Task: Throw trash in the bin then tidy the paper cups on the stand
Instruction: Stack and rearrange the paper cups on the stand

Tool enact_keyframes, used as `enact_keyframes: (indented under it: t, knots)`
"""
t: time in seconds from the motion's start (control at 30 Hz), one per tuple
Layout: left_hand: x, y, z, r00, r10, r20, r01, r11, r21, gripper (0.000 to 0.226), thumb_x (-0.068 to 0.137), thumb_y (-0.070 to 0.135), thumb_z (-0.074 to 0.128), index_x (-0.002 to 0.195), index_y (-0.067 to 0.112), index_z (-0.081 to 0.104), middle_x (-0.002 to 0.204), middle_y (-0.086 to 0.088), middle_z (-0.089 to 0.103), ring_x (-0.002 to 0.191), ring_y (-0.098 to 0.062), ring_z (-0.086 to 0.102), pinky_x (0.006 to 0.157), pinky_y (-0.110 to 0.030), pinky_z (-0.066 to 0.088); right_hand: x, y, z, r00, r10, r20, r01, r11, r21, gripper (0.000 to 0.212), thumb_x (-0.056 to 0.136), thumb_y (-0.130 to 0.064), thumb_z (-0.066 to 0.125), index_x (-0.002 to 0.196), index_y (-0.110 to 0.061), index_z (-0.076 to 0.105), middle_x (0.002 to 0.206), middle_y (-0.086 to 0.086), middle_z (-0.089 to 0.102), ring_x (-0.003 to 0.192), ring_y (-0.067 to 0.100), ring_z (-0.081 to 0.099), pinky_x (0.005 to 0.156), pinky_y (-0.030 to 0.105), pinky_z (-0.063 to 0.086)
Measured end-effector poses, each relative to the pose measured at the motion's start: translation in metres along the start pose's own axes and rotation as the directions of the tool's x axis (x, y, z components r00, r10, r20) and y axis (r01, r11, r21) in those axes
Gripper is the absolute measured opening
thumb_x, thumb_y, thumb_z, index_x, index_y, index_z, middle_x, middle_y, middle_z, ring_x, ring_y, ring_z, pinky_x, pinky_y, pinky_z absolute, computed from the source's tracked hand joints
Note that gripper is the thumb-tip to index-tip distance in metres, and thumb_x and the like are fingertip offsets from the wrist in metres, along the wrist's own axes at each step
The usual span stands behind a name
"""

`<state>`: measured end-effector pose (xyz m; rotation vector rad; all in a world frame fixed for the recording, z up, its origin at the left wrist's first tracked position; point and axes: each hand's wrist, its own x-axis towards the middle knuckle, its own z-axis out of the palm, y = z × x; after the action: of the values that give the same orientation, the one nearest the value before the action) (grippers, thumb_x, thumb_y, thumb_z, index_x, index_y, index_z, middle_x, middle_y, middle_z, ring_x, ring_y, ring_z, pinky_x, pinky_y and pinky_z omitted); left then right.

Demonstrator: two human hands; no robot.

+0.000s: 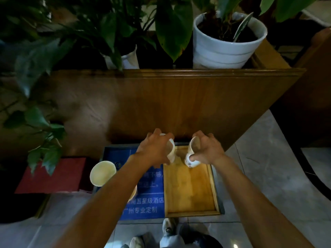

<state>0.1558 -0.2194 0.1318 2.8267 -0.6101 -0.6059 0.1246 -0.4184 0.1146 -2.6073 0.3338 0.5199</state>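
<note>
My left hand (154, 149) grips a white paper cup (171, 151) tipped on its side, mouth facing right. A second white paper cup (192, 153), with a small print near its base, is tilted in my right hand (208, 151), its mouth facing left. Both cups hang a little above the far end of a wooden tray (189, 190). The tray rests on the stand (145, 199), whose top is blue with white lettering. A third paper cup (103, 173) stands upright and empty at the stand's left edge. My left forearm hides part of something cup-like just below it.
A tall wooden planter box (179, 101) rises right behind the stand, holding a white plant pot (227, 49) and leafy plants (89, 29). A red folder (53, 176) lies to the left. Grey tiled floor (259, 176) and my shoes (168, 228) are below.
</note>
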Motion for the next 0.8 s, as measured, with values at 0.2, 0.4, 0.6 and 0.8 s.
enact_keyframes:
  t: [0.2, 0.4, 0.6, 0.8]
  knots:
    - [-0.054, -0.035, -0.032, 0.991, 0.033, -0.132, -0.042, 0.997, -0.071, 0.078, 0.055, 0.043, 0.086, 0.118, 0.043, 0.041, 0.124, -0.005, 0.046, 0.110, -0.030, 0.053, 0.086, -0.044, 0.051, -0.038, -0.033, -0.010, 0.995, -0.047, -0.093, 0.056, 0.993, 0.101, 0.080, 0.056, -0.032, 0.090, 0.123, -0.033, 0.047, 0.112, 0.008, 0.051, 0.103, 0.030, 0.055, 0.085, 0.037, 0.049]
    - [-0.109, -0.077, -0.059, 0.960, 0.051, -0.274, -0.096, 0.983, -0.154, 0.080, 0.049, 0.047, 0.086, 0.115, 0.049, 0.042, 0.126, 0.001, 0.047, 0.100, -0.014, 0.049, 0.078, -0.033, 0.045, -0.075, -0.079, -0.015, 0.980, -0.107, -0.168, 0.136, 0.977, 0.167, 0.076, 0.054, -0.035, 0.090, 0.116, -0.038, 0.048, 0.113, 0.005, 0.053, 0.102, 0.025, 0.054, 0.070, 0.031, 0.046]
    - [-0.158, -0.114, -0.080, 0.935, 0.055, -0.351, -0.108, 0.985, -0.134, 0.080, 0.048, 0.053, 0.083, 0.117, 0.049, 0.042, 0.121, 0.003, 0.051, 0.100, -0.017, 0.055, 0.077, -0.031, 0.041, -0.112, -0.130, -0.012, 0.964, -0.175, -0.198, 0.198, 0.975, 0.104, 0.077, 0.053, -0.042, 0.089, 0.115, -0.044, 0.044, 0.111, 0.001, 0.051, 0.099, 0.022, 0.051, 0.070, 0.034, 0.043]
    - [-0.191, -0.151, -0.085, 0.920, 0.010, -0.393, -0.064, 0.990, -0.125, 0.083, 0.046, 0.051, 0.085, 0.118, 0.048, 0.043, 0.120, 0.000, 0.054, 0.105, -0.023, 0.056, 0.091, -0.044, 0.050, -0.137, -0.173, 0.001, 0.946, -0.241, -0.219, 0.262, 0.962, 0.073, 0.075, 0.052, -0.044, 0.088, 0.113, -0.047, 0.044, 0.111, -0.002, 0.051, 0.100, 0.021, 0.051, 0.071, 0.034, 0.044]
